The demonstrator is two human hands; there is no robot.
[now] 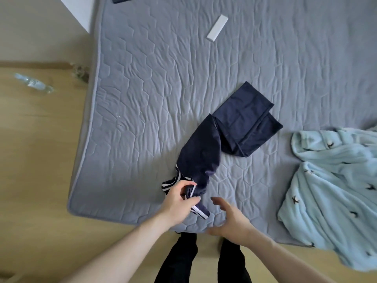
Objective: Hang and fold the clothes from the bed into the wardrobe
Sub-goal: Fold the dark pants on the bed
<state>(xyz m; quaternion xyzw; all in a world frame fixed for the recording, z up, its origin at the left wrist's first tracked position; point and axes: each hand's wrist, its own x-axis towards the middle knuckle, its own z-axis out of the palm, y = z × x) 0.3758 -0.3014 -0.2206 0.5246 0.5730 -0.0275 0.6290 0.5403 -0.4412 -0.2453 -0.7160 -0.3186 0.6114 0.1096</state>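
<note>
Nearest, left hand [177, 203] pinching the striped waistband of the navy trousers [226, 135] at the bed's [142, 99] near edge, right hand [230, 219] open just beside; soft, light, floppy cloth, best gripped at the waistband corners.

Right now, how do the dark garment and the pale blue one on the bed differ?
The navy garment is plain with white stripes at one end; the blue robe is fluffy with small dark motifs. The navy garment lies mid-bed, partly folded; the blue robe is rumpled at the right edge, hanging over it. The left hand pinches the navy garment's striped end; no hand touches the blue robe. Both rest on the grey bed.
</note>
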